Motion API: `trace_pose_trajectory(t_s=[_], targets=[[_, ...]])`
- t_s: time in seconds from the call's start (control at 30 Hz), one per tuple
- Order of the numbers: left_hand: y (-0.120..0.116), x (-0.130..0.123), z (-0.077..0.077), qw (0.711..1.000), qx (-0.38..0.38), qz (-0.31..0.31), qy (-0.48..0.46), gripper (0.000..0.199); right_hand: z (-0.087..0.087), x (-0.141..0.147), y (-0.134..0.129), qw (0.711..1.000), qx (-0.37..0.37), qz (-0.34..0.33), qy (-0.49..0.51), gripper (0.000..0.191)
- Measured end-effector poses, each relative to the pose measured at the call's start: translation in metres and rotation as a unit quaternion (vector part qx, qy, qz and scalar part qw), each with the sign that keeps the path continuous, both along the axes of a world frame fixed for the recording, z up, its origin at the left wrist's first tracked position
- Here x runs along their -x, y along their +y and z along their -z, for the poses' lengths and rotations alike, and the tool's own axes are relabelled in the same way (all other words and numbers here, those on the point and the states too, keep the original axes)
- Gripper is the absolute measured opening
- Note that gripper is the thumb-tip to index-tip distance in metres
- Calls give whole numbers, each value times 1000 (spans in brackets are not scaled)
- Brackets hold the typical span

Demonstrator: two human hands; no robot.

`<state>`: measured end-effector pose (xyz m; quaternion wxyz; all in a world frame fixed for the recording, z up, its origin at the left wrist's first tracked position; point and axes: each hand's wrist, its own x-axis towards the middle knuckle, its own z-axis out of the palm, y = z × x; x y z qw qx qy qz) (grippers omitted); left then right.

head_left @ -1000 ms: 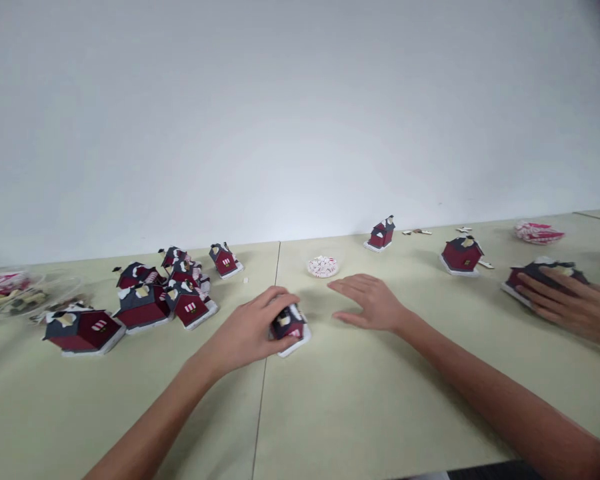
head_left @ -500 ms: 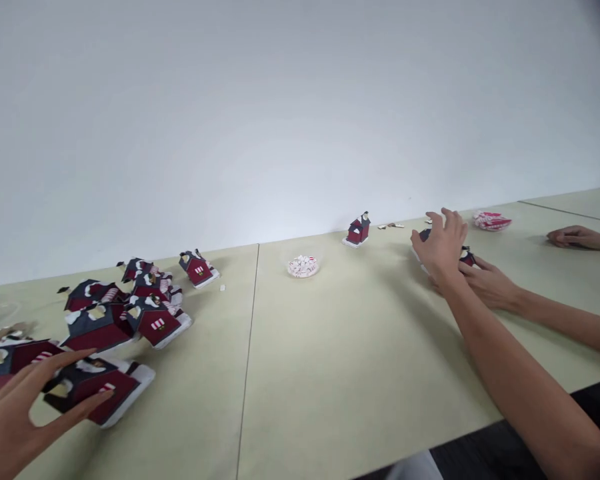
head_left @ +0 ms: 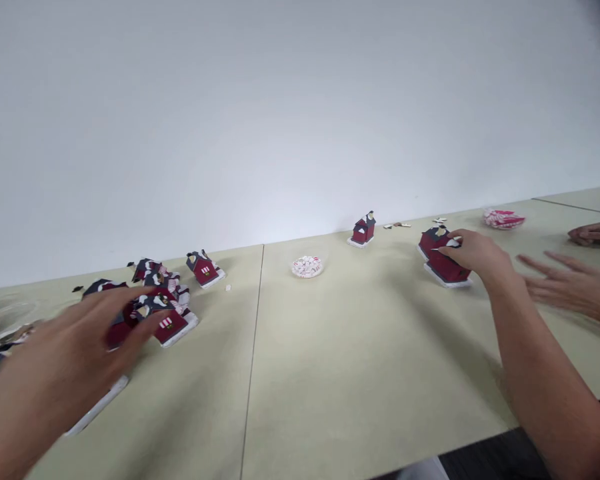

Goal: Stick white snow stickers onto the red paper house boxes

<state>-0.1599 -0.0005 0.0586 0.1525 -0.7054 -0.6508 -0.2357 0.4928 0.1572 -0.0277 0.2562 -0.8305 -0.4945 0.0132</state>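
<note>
My left hand (head_left: 75, 367) is blurred over a cluster of small red houses with dark roofs at the left; its thumb and fingers are apart, close to a house with a striped window (head_left: 169, 325), and no grip on it shows. At the right, my right hand (head_left: 480, 257) has its fingers pinched on the roof of a red house (head_left: 446, 267), which stands on its white base on the table. Right behind that one sits another red house (head_left: 429, 239). Part of a white base (head_left: 97, 405) shows beneath my left hand.
A clear bowl of white and red bits (head_left: 307, 267) stands mid-table. Single houses stand at the back (head_left: 364, 230) and left of centre (head_left: 205, 268). A bowl of pink-striped pieces (head_left: 503, 219) is back right. Another person's hands (head_left: 575, 288) are at the right.
My left hand has moved right and up over the house cluster. My right hand has come down and closed on a house roof. The other person's nearer hand has drawn back to the right.
</note>
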Motion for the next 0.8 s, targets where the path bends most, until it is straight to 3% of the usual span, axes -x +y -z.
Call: trace_pose_trajectory(t_s=[0.1, 0.23, 0.3, 0.37, 0.43, 0.57, 0.7, 0.8], targets=[[50, -79, -5, 995, 19, 92, 20, 40, 0, 11, 0, 1000, -9, -16, 16, 43], [141, -167, -3, 957, 176, 233, 0, 45, 8, 42, 4, 985, -107, -131, 39, 32], [183, -202, 2, 929, 289, 220, 67, 41, 15, 65, 9, 971, -153, -176, 50, 29], [216, -230, 10, 918, 332, 193, 104, 30, 22, 90, 12, 956, -188, -215, 63, 30], [240, -249, 21, 912, 356, 150, 136, 22, 28, 112, 14, 939, -218, -253, 85, 35], [263, -267, 43, 899, 383, 84, 194, 32, 39, 140, 8, 903, -261, -308, 150, 44], [270, -267, 54, 894, 381, 76, 225, 34, 44, 149, 6, 844, -270, -363, 287, 53], [275, -263, 54, 893, 373, 76, 239, 35, 48, 148, 8, 832, -260, -377, 313, 53]])
